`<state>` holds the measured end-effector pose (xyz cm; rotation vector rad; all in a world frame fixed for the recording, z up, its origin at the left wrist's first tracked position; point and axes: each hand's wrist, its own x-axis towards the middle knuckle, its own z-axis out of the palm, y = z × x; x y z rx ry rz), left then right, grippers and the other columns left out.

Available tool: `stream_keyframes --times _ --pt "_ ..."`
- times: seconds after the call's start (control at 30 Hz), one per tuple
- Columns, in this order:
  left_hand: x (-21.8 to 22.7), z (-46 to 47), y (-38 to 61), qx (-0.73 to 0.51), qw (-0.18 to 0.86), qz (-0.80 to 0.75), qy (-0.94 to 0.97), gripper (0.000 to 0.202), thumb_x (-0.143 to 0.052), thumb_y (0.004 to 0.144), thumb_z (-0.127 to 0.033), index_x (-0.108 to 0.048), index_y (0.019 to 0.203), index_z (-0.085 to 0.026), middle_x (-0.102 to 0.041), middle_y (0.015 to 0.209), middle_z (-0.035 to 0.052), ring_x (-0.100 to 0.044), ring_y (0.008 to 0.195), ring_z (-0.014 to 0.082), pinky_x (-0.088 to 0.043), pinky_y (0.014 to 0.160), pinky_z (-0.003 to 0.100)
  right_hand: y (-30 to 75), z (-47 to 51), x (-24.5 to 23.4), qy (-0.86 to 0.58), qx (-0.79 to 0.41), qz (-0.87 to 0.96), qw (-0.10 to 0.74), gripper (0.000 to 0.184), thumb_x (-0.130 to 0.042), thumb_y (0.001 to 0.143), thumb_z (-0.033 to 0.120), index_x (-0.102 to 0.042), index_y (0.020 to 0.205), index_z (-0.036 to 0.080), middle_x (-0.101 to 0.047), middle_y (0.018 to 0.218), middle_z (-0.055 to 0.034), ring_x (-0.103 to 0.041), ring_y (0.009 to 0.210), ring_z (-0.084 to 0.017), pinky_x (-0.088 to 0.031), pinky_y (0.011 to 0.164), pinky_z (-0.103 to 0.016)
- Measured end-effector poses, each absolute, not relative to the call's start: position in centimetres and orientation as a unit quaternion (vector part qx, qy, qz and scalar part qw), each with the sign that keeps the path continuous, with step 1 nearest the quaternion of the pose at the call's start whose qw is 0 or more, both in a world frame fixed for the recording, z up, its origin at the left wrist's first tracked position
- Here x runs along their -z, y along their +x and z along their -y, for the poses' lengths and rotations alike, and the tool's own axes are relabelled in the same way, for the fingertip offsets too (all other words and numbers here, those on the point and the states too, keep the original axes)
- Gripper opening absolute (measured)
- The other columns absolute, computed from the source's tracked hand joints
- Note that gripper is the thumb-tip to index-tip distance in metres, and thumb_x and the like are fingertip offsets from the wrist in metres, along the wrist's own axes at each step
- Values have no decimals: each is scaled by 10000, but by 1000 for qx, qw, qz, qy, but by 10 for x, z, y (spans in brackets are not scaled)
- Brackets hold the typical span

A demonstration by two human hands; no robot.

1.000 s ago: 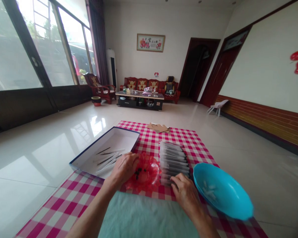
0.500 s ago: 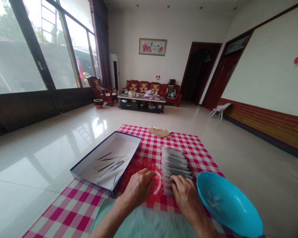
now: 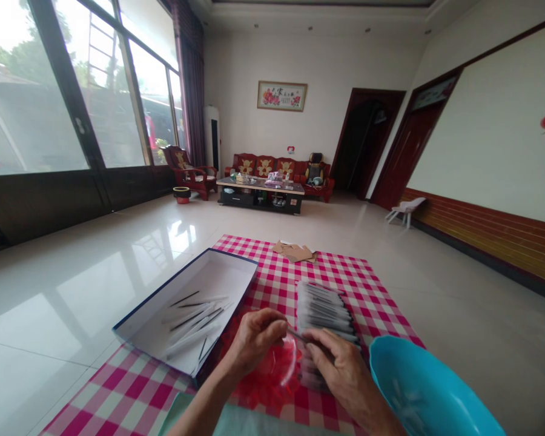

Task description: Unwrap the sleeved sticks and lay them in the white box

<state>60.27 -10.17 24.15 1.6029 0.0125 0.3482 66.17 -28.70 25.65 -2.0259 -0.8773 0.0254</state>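
My left hand point(image 3: 260, 339) and my right hand point(image 3: 336, 360) are held close together, fingers pinched on the two ends of a slim dark pen point(image 3: 297, 334). Both are above a translucent red dish point(image 3: 272, 384) with a scalloped rim; what lies in it is blurred. Just beyond my right hand, a row of pens point(image 3: 324, 309) with pale, see-through barrels and dark ends lies side by side. To the left, a shallow white box point(image 3: 186, 281) with a blue edge holds several loose thin black and whitish sticks point(image 3: 202, 321), like refills and barrels.
A turquoise bowl point(image 3: 454, 387) at the right holds small clear pieces. Torn cardboard point(image 3: 295, 251) lies at the far end of the pink checked cloth point(image 3: 254, 242). A pale green cloth point(image 3: 236, 418) is nearest me. A coffee table point(image 3: 260, 195) and sofa stand across the room.
My right hand has lifted from the row of pens and come to my left hand. A pen now spans between them. The view has tipped slightly upward.
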Motion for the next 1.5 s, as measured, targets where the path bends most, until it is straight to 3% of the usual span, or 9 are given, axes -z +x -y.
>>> stream_keyframes --times 0.2,0.27,0.33,0.43,0.5,0.67,1.0,1.3,1.5 --pt "-242 83 609 -147 724 -62 671 317 -558 783 -446 -585 748 -132 -531 583 -17 -487 519 90 -401 526 207 678 305 -244 -706 -90 208 671 231 -678 720 345 -665 901 203 -686 810 -19 -640 686 -176 -531 643 -277" --pt "-243 79 607 -174 651 -65 736 295 -518 812 -420 -609 780 -141 -557 608 -3 -504 546 106 -414 550 224 681 301 -241 -654 -99 166 732 256 -705 697 351 -649 897 201 -688 805 -15 -644 662 -169 -537 632 -276" --pt "-246 80 604 -242 506 -63 825 246 -485 839 -360 -637 831 -166 -617 731 30 -552 670 144 -439 665 273 679 291 -237 -637 -91 132 754 275 -733 668 356 -642 873 197 -691 757 -8 -648 634 -167 -538 614 -272" --pt "-252 90 597 -309 302 -17 902 196 -476 850 -280 -645 922 -210 -631 976 57 -551 901 202 -402 845 346 672 271 -230 -651 -88 117 745 272 -755 638 373 -651 803 184 -672 639 7 -637 578 -161 -527 565 -250" --pt "-251 99 595 -287 260 28 922 189 -475 858 -264 -630 960 -222 -626 968 52 -557 878 192 -414 816 323 666 259 -225 -650 -102 126 742 265 -743 649 393 -662 781 178 -677 646 0 -637 586 -161 -523 571 -246" --pt "-236 107 595 -234 272 56 932 216 -372 917 -224 -587 913 -207 -595 771 16 -546 686 126 -391 620 225 657 247 -215 -647 -149 137 735 305 -679 711 442 -683 853 172 -682 710 -18 -633 666 -169 -515 637 -256" --pt "-236 101 595 -245 182 72 949 250 -378 931 -306 -573 813 -202 -570 707 6 -512 662 137 -358 620 245 658 241 -211 -669 -123 140 720 304 -676 702 454 -643 696 151 -590 609 6 -519 581 -127 -438 558 -215" --pt "-244 90 592 -197 184 81 960 284 -363 935 -301 -580 779 -206 -552 722 4 -501 681 138 -372 636 239 660 245 -206 -667 -157 175 707 292 -680 718 403 -675 894 170 -678 802 -43 -621 766 -206 -502 713 -304" --pt "-239 87 593 -185 187 84 961 240 -362 931 -282 -572 847 -201 -586 734 6 -547 695 143 -398 661 247 659 243 -208 -651 -190 165 716 336 -685 710 418 -669 937 171 -691 867 -57 -634 742 -202 -526 669 -306"
